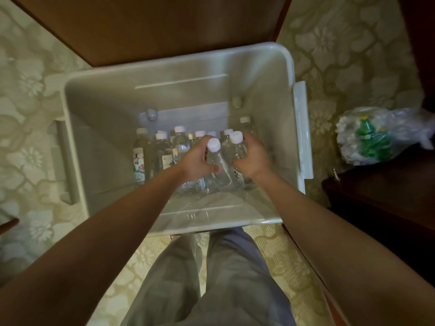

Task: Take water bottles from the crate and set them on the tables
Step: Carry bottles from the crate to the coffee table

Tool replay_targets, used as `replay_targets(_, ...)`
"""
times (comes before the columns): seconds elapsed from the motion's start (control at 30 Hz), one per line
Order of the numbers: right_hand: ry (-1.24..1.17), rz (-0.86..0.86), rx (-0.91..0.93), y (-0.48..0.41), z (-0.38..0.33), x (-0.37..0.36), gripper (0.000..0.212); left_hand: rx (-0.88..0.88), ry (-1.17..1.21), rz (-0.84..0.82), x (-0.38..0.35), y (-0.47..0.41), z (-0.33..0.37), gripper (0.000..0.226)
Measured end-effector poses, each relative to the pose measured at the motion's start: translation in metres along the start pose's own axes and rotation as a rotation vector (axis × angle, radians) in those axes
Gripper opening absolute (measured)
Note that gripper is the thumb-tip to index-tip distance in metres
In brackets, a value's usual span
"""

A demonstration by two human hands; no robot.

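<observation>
- Picking is the step in hand. The left hand (196, 160) grips one white-capped bottle (217, 164) and the right hand (253, 158) grips a second bottle (236, 148), both low inside the crate (179, 64) on the carpet (30, 137).
- The next move likely calls for lifting both straight up past the rim, then turning to the worktop (153, 27) — apparently the brown surface just beyond the crate.
- Crowded just left stand the other bottles (141, 151), easily knocked — a plastic bag (376, 135) lies well apart, right.

Single wide-angle view from the person's head, steeply downward and forward, close above the white crate (98, 118).
</observation>
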State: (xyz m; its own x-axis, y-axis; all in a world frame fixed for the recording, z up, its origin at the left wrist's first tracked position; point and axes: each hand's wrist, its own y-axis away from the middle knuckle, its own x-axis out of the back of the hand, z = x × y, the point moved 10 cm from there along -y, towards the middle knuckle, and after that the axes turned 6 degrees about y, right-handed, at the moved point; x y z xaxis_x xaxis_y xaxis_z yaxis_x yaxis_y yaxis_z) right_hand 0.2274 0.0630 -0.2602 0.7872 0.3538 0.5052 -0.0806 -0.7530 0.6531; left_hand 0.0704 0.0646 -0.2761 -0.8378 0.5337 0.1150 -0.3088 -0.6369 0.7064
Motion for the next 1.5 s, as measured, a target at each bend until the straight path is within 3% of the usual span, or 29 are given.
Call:
replay_targets(0.3, -0.133, -0.087, 0.001, 0.026, -0.036, 0.02, 0.078, 0.016, 0.219, 0.147, 0.046, 0.047, 0.022, 0.058)
replay_targets(0.43, -0.198, -0.128, 0.013, 0.042, -0.074, 0.022, 0.067, -0.027, 0.285, 0.195, 0.072, 0.093, 0.044, 0.029)
replay_targets(0.6, -0.222, -0.224, 0.096, 0.065, -0.134, 0.009, 0.055, -0.056, 0.499, 0.314, 0.11, 0.15, 0.049, 0.021)
replay_targets(0.7, -0.239, -0.299, 0.156, 0.088, -0.172, -0.004, 0.054, -0.085, 0.645, 0.356, 0.126, 0.182, 0.048, 0.042)
replay_targets(0.8, -0.24, -0.351, 0.215, 0.116, -0.206, -0.017, 0.054, -0.145, 0.739, 0.377, 0.141, 0.219, 0.047, 0.033)
replay_targets(0.9, -0.227, -0.421, 0.268, 0.147, -0.234, -0.037, 0.051, -0.18, 0.801, 0.428, 0.154, 0.261, 0.037, 0.046)
replay_targets(1.13, -0.18, -0.59, 0.384, 0.241, -0.274, -0.109, 0.024, -0.227, 0.872, 0.487, 0.159, 0.369, -0.014, 0.048)
replay_targets(1.37, -0.083, -0.768, 0.516, 0.366, -0.283, -0.197, 0.023, -0.224, 0.867, 0.621, 0.138, 0.51, -0.095, 0.079)
replay_targets(1.5, -0.008, -0.866, 0.574, 0.433, -0.279, -0.253, 0.035, -0.269, 0.966, 0.71, 0.117, 0.588, -0.138, 0.069)
